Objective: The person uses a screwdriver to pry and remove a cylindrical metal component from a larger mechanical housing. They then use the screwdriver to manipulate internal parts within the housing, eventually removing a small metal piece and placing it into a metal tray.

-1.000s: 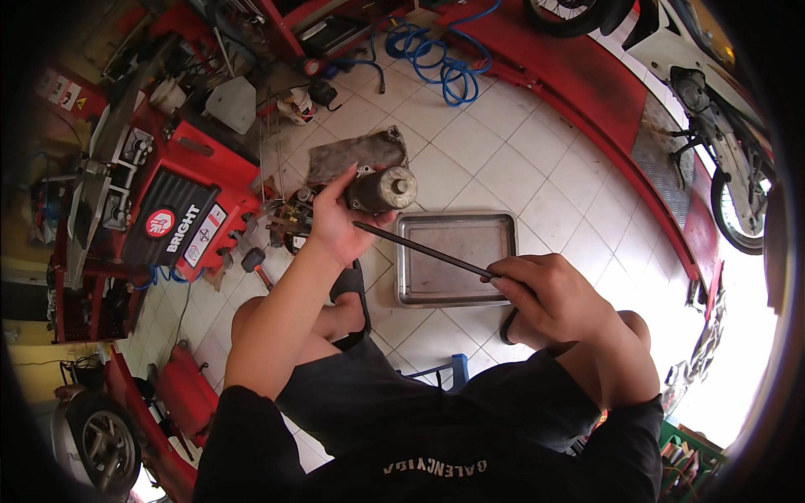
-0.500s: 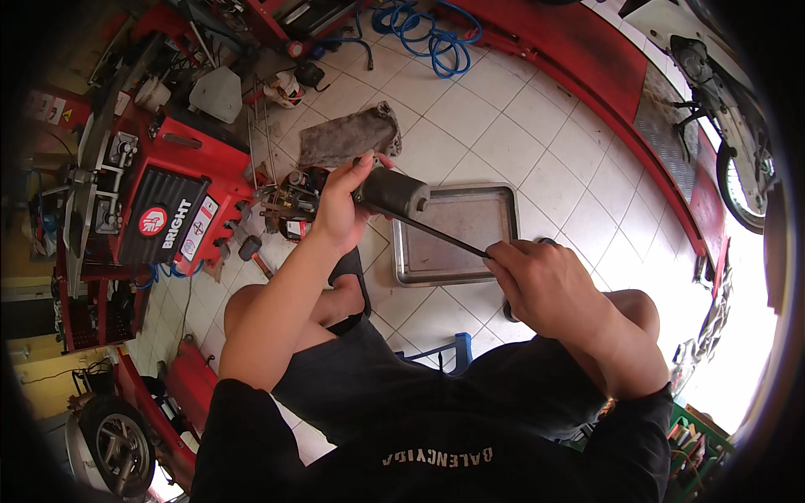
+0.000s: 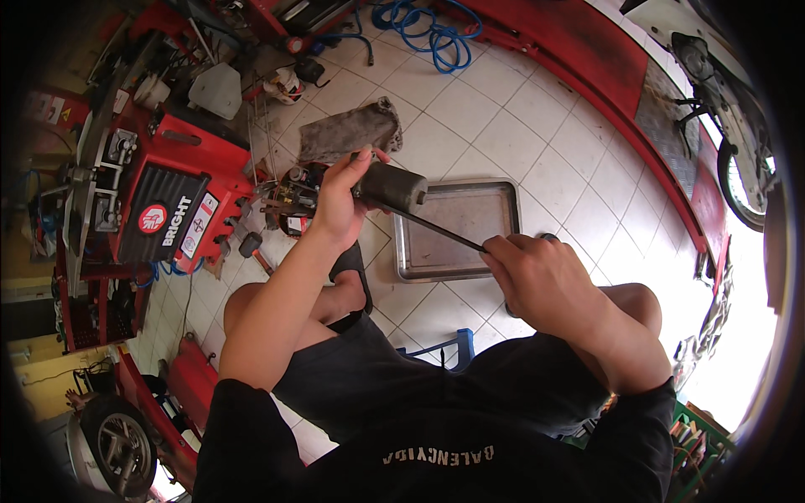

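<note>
My left hand (image 3: 345, 191) is closed around one end of a dark grey metal cylinder (image 3: 392, 186), which looks like a small motor with a short stub on its far end. The cylinder tilts down to the right. Below its lower side runs the thin dark shaft of a screwdriver (image 3: 440, 230). My right hand (image 3: 537, 272) is wrapped around the handle, which it mostly hides. The shaft tip lies near my left hand and the cylinder's end; whether it touches a screw I cannot tell. Beneath, a shallow metal tray (image 3: 453, 276) rests on the tiled floor.
A stained grey cloth (image 3: 348, 132) lies beyond my left hand. Tools and parts crowd the floor beside a red machine (image 3: 197, 134) at the left. A hammer (image 3: 251, 245) lies closer. A blue hose (image 3: 428, 38), a red lift (image 3: 620, 117) and a blue stool (image 3: 461, 345) are around me.
My right hand and the screwdriver have shifted very slightly to the left and up. My left hand keeps its hold on the cylinder.
</note>
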The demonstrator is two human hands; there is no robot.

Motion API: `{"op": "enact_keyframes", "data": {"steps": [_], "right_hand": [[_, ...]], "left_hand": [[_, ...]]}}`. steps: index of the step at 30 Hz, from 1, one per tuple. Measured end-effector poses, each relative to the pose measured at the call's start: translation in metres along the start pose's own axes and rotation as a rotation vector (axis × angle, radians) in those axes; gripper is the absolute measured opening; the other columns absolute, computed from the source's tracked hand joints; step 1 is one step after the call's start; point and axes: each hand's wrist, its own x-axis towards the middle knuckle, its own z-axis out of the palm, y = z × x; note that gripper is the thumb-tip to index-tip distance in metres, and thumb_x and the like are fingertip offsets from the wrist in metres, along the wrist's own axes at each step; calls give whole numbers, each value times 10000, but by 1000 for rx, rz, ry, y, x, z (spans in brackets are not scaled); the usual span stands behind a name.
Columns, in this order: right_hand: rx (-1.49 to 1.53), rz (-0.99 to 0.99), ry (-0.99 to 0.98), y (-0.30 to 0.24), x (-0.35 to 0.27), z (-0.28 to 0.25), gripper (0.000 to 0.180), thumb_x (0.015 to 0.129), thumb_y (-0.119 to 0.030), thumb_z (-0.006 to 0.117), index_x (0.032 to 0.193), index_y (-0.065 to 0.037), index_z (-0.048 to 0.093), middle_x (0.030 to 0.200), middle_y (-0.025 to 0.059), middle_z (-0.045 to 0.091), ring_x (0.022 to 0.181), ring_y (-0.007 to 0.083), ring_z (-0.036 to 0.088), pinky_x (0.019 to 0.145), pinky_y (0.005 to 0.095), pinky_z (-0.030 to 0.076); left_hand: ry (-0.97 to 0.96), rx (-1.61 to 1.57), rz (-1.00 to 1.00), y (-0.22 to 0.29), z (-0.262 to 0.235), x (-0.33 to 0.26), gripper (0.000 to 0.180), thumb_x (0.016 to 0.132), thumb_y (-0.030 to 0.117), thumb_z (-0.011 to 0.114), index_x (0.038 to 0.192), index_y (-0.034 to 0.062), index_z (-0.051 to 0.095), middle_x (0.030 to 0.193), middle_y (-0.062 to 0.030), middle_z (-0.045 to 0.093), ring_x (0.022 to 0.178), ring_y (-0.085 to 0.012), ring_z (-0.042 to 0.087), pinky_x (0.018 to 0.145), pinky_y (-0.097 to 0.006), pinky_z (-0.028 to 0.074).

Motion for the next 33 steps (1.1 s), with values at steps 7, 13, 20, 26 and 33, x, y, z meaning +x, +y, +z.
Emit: {"op": "enact_keyframes", "data": {"steps": [7, 13, 20, 26, 33], "right_hand": [[-9, 5, -9, -1, 1, 1, 158, 996, -165, 606, 956, -16, 639, 743, 145, 668, 625, 382, 667, 571, 471, 543], [-21, 6, 22, -2, 1, 1, 161, 1007, -182, 597, 965, -34, 643, 734, 130, 663, 604, 377, 662, 556, 471, 534], [-41, -2, 31, -3, 3, -1, 160, 1007, -190, 600, 964, -42, 644, 709, 116, 643, 583, 362, 650, 540, 459, 523], [-55, -17, 45, -2, 2, -3, 156, 1003, -190, 607, 958, -46, 645, 702, 108, 638, 562, 348, 640, 522, 445, 510], [-70, -13, 43, -4, 1, -6, 155, 999, -188, 615, 948, -45, 645, 703, 108, 637, 552, 346, 635, 520, 440, 510]], "left_hand": [[-12, -13, -16, 0, -4, -1, 355, 1074, 392, 501, 1132, 79, 660, 1033, -51, 687, 932, -185, 671, 723, -397, 534], [-11, -50, -36, 0, -4, -1, 350, 1077, 392, 487, 1137, 87, 650, 1077, -49, 679, 957, -199, 680, 699, -414, 546], [-4, -37, -32, 1, -4, 0, 355, 1076, 399, 487, 1129, 87, 647, 1073, -55, 680, 950, -204, 682, 699, -415, 550], [4, -32, -42, 1, -2, 0, 369, 1077, 412, 481, 1132, 86, 646, 1065, -60, 687, 941, -206, 683, 702, -412, 550], [28, -23, -48, 3, 3, -1, 377, 1081, 408, 475, 1151, 81, 647, 1060, -67, 693, 958, -211, 686, 718, -424, 555]]}}
